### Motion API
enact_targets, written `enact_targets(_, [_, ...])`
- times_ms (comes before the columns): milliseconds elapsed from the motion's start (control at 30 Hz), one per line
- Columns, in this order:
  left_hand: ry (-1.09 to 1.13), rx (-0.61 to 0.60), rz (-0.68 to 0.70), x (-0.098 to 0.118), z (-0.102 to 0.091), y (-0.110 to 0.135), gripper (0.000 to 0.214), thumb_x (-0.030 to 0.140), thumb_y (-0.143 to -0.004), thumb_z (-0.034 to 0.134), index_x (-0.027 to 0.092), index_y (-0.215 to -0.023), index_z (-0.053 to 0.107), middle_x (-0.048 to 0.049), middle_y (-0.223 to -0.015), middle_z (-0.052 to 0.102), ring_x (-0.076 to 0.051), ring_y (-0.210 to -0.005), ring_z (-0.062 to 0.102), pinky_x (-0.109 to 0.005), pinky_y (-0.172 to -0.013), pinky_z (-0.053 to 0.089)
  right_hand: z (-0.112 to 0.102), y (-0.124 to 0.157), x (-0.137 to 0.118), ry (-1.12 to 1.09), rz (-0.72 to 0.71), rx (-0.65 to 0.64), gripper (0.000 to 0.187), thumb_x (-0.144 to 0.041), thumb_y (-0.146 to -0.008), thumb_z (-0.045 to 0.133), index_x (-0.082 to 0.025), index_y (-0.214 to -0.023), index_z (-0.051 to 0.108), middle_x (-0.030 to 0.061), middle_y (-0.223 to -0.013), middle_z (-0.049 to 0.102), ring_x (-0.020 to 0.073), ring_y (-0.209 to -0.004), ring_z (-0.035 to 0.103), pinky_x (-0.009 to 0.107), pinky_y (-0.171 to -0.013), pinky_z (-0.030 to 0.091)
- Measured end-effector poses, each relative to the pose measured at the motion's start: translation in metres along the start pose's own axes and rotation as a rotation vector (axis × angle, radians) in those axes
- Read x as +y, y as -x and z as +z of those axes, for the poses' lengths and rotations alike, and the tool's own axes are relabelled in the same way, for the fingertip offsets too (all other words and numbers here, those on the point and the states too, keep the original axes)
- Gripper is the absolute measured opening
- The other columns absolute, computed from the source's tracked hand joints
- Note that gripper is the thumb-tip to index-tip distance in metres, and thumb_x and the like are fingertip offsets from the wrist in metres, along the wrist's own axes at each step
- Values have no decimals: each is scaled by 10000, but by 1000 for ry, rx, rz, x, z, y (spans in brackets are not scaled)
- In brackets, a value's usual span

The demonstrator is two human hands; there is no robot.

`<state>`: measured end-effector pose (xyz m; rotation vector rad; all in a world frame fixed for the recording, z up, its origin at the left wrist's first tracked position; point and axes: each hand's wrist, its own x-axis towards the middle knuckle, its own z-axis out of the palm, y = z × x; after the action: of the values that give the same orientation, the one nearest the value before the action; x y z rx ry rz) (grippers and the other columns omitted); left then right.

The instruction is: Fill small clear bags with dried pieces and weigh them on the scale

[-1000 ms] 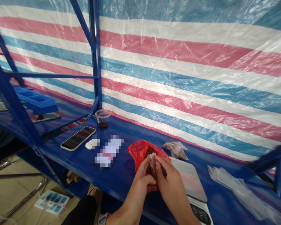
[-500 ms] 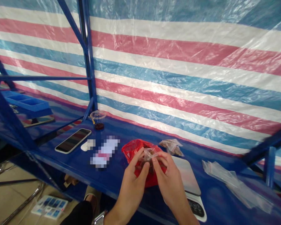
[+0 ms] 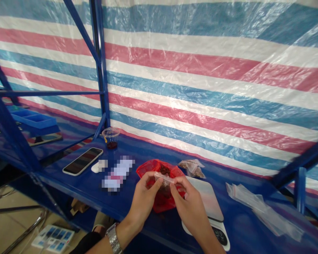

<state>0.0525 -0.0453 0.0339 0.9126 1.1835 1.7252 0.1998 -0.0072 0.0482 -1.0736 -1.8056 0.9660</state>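
Both my hands pinch the top edge of a small clear zip bag (image 3: 164, 178), stretched between them. My left hand (image 3: 145, 192) grips its left corner with thumb and forefinger; my right hand (image 3: 188, 197) has the right corner the same way. Right under the hands lies an open red plastic bag (image 3: 163, 206) with dark brown dried bits (image 3: 164, 170) inside. Beyond my right hand rest filled clear zip bags (image 3: 193, 167). A kitchen scale (image 3: 210, 199) stands beside the right hand, partly hidden by it.
Flat zip bags (image 3: 263, 210) lie on the blue shelf at the right. To the left are a phone (image 3: 83, 161), a white earbud case (image 3: 95, 167), a blurred-out item (image 3: 118, 173) and a clear cup (image 3: 111, 138) with dark liquid. A blue upright (image 3: 100, 70) rises behind.
My fingers have moved from around the zip bag's mouth to its two top corners, and the mouth now looks drawn flat. The camera view has shifted slightly.
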Motion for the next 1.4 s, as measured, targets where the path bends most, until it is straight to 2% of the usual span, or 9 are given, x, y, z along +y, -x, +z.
enact_targets(200, [-124, -55, 144, 3, -1, -1, 216, 401, -901, 705, 189, -938, 718, -58, -978, 776, -215, -946, 723, -315, -893, 552, -1, 2, -9, -21, -41, -15, 285, -490, -984, 576, -220, -991, 670, 44, -969, 726, 223, -931, 678, 290, -831, 510])
enact_targets(500, [-168, -114, 125, 3, 5, 5, 286, 460, -927, 668, 180, -910, 724, -49, -886, 761, -197, -829, 707, -295, -804, 567, -6, 9, -4, 35, -46, 27, 332, -518, -997, 550, -218, -956, 685, 33, -910, 721, 199, -842, 640, 260, -772, 497])
enact_targets(633, [-136, -71, 111, 2, 6, 5, 328, 500, -909, 682, 176, -913, 725, -53, -879, 759, -201, -806, 704, -301, -772, 576, -3, 11, -3, 13, -41, 79, 333, -527, -982, 578, -215, -995, 695, 35, -938, 728, 195, -846, 654, 259, -788, 504])
enact_targets(833, [-140, -46, 135, 2, 8, 6, 332, 501, -913, 678, 172, -904, 716, -50, -857, 742, -191, -788, 684, -287, -751, 561, -3, 14, -10, 9, -55, 152, 327, -530, -957, 619, -213, -933, 695, 24, -875, 706, 184, -784, 631, 246, -725, 510])
enact_targets(1100, [-157, -55, 134, 5, 7, 8, 330, 504, -927, 657, 178, -904, 704, -45, -854, 729, -196, -798, 682, -290, -757, 558, 2, 10, -14, -66, -29, 99, 345, -534, -973, 593, -203, -984, 689, 66, -961, 731, 230, -914, 670, 289, -820, 536])
enact_targets(1267, [-183, -88, 155, 6, 8, 9, 281, 462, -917, 680, 188, -936, 735, -51, -906, 758, -203, -845, 696, -288, -788, 565, 0, 11, -16, -25, -24, 147, 330, -535, -958, 609, -214, -908, 670, 30, -858, 694, 202, -784, 623, 272, -725, 517])
enact_targets(1400, [-182, -92, 163, 7, 10, 9, 258, 443, -926, 672, 195, -918, 740, -45, -911, 764, -194, -836, 704, -280, -788, 567, -1, 11, -14, -59, -22, 86, 322, -523, -977, 585, -213, -964, 673, 41, -939, 712, 210, -876, 644, 273, -794, 513])
